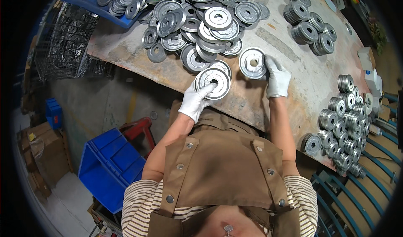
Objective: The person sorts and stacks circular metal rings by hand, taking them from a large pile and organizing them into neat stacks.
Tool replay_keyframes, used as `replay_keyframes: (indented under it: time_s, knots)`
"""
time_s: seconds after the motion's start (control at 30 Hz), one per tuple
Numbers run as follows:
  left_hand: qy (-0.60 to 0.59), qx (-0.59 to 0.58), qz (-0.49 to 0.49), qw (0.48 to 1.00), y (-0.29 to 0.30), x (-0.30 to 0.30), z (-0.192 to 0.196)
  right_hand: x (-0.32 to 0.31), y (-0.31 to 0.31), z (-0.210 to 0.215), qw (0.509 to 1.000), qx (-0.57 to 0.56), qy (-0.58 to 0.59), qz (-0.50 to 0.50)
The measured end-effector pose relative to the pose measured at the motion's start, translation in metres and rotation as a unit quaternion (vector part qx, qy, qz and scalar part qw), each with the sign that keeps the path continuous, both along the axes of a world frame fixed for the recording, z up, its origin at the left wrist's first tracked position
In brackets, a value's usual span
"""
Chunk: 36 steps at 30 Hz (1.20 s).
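My left hand (195, 101), in a white glove, is closed on a round grey metal disc (221, 91) at the table's near edge. Its thumb lies across the disc's face by the centre hole, and the other fingers are hidden underneath. A second disc edge shows just behind this one; I cannot tell whether it is held too. To the right, my gloved right hand (278, 78) grips another metal disc (247, 72) by its right rim, face up over the table. Beyond my left hand lies a loose heap of similar discs (218, 18).
Stacked discs (305, 32) stand at the table's far right, and more rows of stacks (345, 123) at the near right edge. A blue bin (94, 7) touches the heap at the far left. A blue crate (110, 170) and cardboard boxes (48, 149) stand lower left; teal bars (382, 165) curve at right.
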State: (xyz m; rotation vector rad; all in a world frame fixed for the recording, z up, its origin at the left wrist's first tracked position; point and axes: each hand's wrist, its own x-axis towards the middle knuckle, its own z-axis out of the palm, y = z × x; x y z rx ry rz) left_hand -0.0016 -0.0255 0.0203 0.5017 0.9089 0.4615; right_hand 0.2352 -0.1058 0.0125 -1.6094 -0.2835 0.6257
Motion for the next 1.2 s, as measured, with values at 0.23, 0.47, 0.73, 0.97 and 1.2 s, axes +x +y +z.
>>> replay_keyframes:
  time_s: [0.23, 0.47, 0.73, 0.97, 1.2]
  knots:
    - [-0.013, 0.01, -0.003, 1.0, -0.004, 0.008, -0.002, -0.039, -0.02, 0.014, 0.986, 0.008, 0.157, 0.049]
    - [-0.01, 0.016, -0.002, 1.0, -0.004, 0.003, -0.003, -0.041, -0.028, 0.003, 0.967, 0.039, 0.232, 0.102]
    - [0.005, 0.01, -0.006, 1.0, -0.001, -0.001, -0.002, -0.039, -0.029, 0.015, 0.915, 0.081, 0.365, 0.153]
    - [-0.003, 0.014, -0.013, 1.0, -0.002, -0.001, -0.004, -0.036, -0.033, 0.005, 0.895, 0.113, 0.404, 0.149]
    - [-0.004, 0.016, -0.016, 1.0, -0.002, -0.003, -0.008, -0.039, -0.035, 0.002, 0.922, 0.095, 0.345, 0.15]
